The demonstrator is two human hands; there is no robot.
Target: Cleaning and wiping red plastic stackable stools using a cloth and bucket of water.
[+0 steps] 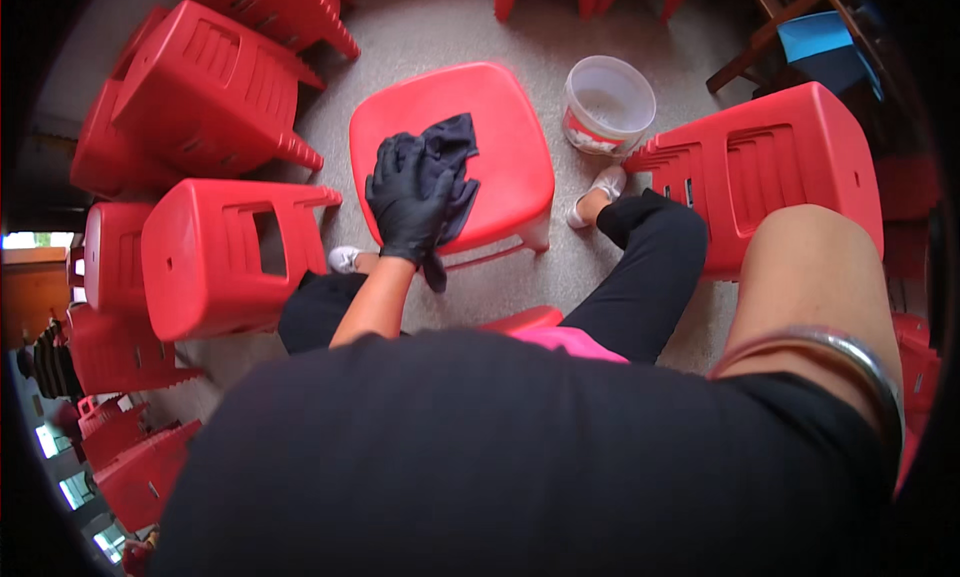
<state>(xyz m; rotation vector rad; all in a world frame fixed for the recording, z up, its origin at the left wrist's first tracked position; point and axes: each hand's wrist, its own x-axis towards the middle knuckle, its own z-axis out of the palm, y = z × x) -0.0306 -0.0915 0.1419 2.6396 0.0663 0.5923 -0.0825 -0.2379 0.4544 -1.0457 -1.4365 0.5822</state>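
Note:
A black glove covers my left hand (409,202), which lies palm down on a bunched dark cloth (454,141). Beneath them is the smooth seat of a red plastic stool (502,149), standing upright in front of me. Part of the cloth sticks out beyond my fingers, and more shows beside my thumb. A dark strip hangs by my wrist at the stool's near edge; whether it is cloth or glove is unclear. My right hand is out of view; only the bent right arm (817,277) shows.
A translucent plastic bucket (609,104) stands on the grey floor (420,21) beyond my right foot. Red stools lie tipped on the left (202,254) and right (765,179). More tipped stools (210,89) crowd the far left. Wooden furniture (772,36) is at the upper right.

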